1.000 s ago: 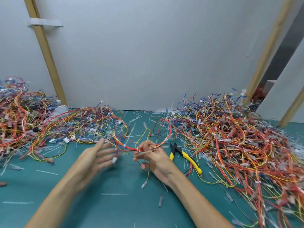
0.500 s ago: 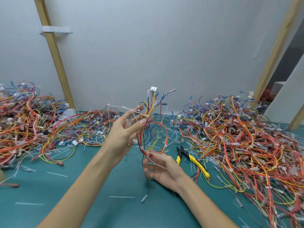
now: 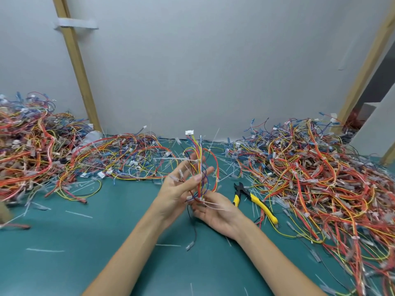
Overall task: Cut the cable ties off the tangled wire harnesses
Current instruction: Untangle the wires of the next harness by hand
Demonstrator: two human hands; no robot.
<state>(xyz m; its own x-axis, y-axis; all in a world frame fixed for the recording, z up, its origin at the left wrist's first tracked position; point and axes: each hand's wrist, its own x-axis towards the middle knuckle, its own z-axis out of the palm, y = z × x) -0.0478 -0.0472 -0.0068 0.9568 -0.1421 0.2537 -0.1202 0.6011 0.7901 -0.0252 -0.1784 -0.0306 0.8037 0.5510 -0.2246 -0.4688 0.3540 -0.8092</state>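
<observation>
moved: left hand [image 3: 181,185] has dropped toward right hand [image 3: 217,212]; pinches harness [image 3: 199,152] | right hand's hold unclear | light, floppy; grip beside cable tie [image 3: 197,160]

No legible writing in view.
The white tape strip [image 3: 75,23] on the wooden post [image 3: 75,67], the yellow-handled cutters [image 3: 254,199] and the white connector [image 3: 189,132] atop the wire harness [image 3: 199,167] show no letters, numbers or brand marks that can be read.

Teal table [image 3: 106,242]: yellow-handled cutters [image 3: 254,199] on it; big harness pile [image 3: 320,178] just R of cutters, smaller pile [image 3: 119,159] L, third pile [image 3: 27,150] farther L; tie bits [image 3: 44,250] around.
</observation>
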